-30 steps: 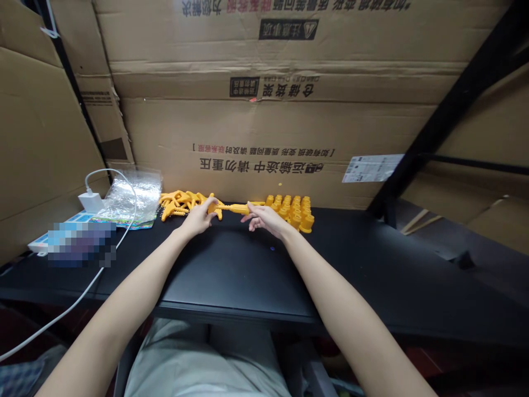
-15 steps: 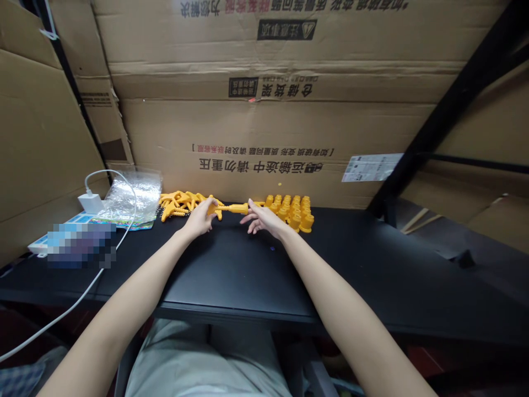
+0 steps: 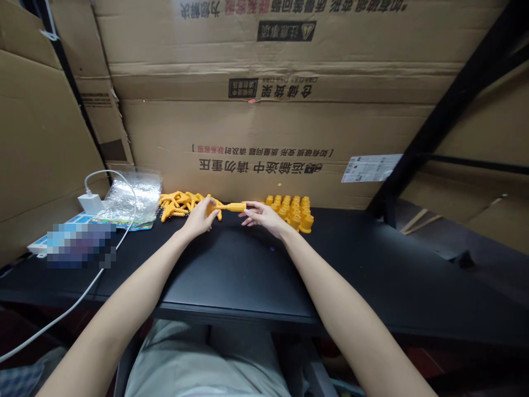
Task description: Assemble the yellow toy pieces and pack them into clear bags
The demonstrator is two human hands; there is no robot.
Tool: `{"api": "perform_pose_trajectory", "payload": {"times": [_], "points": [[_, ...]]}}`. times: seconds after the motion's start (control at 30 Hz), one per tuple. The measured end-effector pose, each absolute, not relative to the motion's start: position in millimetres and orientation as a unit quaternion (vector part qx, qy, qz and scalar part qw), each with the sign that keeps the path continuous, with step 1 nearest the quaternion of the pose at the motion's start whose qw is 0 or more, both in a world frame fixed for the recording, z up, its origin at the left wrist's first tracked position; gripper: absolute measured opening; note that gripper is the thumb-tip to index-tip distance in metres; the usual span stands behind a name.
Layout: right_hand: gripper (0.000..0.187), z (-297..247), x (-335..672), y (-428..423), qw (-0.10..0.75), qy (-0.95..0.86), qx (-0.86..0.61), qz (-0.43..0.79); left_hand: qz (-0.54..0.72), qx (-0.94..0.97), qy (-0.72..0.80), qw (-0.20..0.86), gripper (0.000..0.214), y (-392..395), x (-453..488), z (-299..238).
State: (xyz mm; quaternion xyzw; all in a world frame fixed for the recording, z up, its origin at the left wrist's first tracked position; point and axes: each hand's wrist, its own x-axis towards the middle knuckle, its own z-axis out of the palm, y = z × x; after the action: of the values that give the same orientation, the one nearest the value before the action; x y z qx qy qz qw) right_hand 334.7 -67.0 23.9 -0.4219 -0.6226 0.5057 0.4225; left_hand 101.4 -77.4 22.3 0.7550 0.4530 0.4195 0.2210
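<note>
A yellow plastic stick-like piece is held level above the back of the black table, between my two hands. My left hand is closed around its left end, which the fingers partly hide. At the thicker, sleeve-like right end, the thumb and forefinger of my right hand pinch the tip, while the other fingers hang loosely curled. Behind my left hand lies a heap of yellow branched plastic parts. Just beyond my right hand, yellow cup-shaped parts with flared bases stand in rows.
On the left are a clear plastic bag, a white charger plug with its cable, and a blurred-out item. A cardboard wall closes off the back of the black table. A dark metal post slants at the right.
My right fingertips have shifted slightly left and lower at the sleeve end of the yellow piece. The piece has moved slightly left; my left hand stays nearly in place.
</note>
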Motion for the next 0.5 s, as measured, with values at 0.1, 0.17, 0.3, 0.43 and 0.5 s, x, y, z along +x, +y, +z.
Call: {"api": "perform_pose_trajectory", "payload": {"times": [0.1, 0.17, 0.3, 0.43, 0.5], "points": [[0.039, 23.5, 334.2, -66.6, 0.426, -0.618, -0.426, 0.505, 0.421, 0.755, 0.453, 0.22, 0.021, -77.5, 101.4, 21.7], [0.036, 23.3, 333.7, -66.6, 0.431, -0.614, -0.427, 0.504, 0.422, 0.755, 0.452, 0.217, 0.022, -77.9, 101.7, 21.6], [0.028, 22.9, 332.1, -67.3, 0.438, -0.611, -0.425, 0.504, 0.423, 0.76, 0.447, 0.208, 0.023, -78.3, 101.9, 21.7], [0.029, 22.1, 331.0, -67.6, 0.437, -0.613, -0.424, 0.503, 0.426, 0.757, 0.449, 0.21, 0.023, -77.6, 101.3, 21.8], [0.03, 21.9, 331.4, -67.5, 0.433, -0.62, -0.426, 0.497, 0.427, 0.757, 0.45, 0.207, 0.022, -77.2, 101.0, 21.8]]}}
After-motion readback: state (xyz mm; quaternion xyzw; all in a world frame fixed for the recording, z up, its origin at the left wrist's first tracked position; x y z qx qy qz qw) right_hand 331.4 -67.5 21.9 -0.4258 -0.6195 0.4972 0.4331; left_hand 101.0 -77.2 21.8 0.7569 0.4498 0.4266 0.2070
